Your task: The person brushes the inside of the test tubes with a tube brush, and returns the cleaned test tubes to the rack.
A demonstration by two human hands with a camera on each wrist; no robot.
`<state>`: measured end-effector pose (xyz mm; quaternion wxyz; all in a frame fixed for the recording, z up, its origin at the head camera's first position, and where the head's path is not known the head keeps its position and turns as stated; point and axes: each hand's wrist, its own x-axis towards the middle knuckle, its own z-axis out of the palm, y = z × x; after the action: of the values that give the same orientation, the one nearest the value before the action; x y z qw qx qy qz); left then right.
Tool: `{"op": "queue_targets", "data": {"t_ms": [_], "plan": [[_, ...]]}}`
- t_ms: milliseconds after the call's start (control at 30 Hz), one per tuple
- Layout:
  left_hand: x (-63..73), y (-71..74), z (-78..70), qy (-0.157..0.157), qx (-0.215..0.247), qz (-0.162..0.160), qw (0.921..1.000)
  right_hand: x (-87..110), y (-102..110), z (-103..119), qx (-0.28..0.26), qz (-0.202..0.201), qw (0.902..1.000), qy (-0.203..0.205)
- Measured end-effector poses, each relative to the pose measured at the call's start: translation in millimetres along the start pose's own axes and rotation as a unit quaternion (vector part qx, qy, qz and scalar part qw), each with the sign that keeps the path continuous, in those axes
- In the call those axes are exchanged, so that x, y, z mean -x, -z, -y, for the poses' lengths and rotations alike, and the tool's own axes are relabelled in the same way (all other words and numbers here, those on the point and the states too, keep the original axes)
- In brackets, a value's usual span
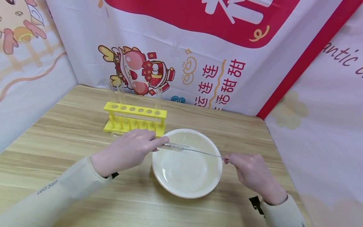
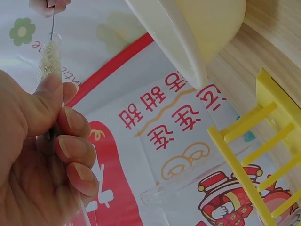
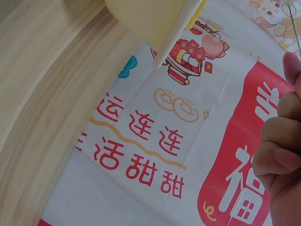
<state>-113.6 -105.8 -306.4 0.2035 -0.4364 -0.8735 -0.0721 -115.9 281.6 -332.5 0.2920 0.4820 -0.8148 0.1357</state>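
My left hand (image 1: 131, 148) grips a clear glass test tube (image 1: 173, 146) lying nearly level above the left side of a white basin (image 1: 187, 196). The tube's rounded end pokes out to the left of that hand. Inside the tube's mouth sit the pale bristles of a test tube brush (image 2: 49, 61), seen close in the left wrist view. From there the brush's thin wire handle runs right across the basin. Its far end is pinched by my right hand (image 1: 252, 171), just beyond the basin's right rim. In the right wrist view the curled fingers (image 3: 277, 155) partly hide the wire.
A yellow test tube rack (image 1: 134, 109) stands behind the left hand, close to the basin. It holds several upright clear tubes, among them a tube (image 1: 158, 100) at its right end. Printed cloth sheets (image 1: 181, 47) wall in the wooden table (image 1: 71, 126) at the back and sides.
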Motion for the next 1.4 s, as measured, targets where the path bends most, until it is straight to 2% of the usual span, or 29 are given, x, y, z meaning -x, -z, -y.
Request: {"op": "queue_targets", "data": {"t_ms": [367,900,1067,1400], "plan": [[1.4,-1.1,1.8,0.004,0.002,0.007,1.0,8.8,2.4,-1.4,0.001,0.015,0.9997,-0.021],[2.8,-5.5,3.4,-0.012,-0.005,-0.009,0.9999,16.8,0.5,-4.8,0.003,0.0,1.0,-0.009],[2.7,-5.6,3.7,-0.01,-0.007,-0.003,0.9999,18.2,0.1,-4.5,0.003,-0.009,0.9999,-0.008],[1.3,-5.5,3.2,0.001,0.005,0.023,0.9997,28.7,1.9,-6.9,0.0,0.004,0.9996,-0.029]]}}
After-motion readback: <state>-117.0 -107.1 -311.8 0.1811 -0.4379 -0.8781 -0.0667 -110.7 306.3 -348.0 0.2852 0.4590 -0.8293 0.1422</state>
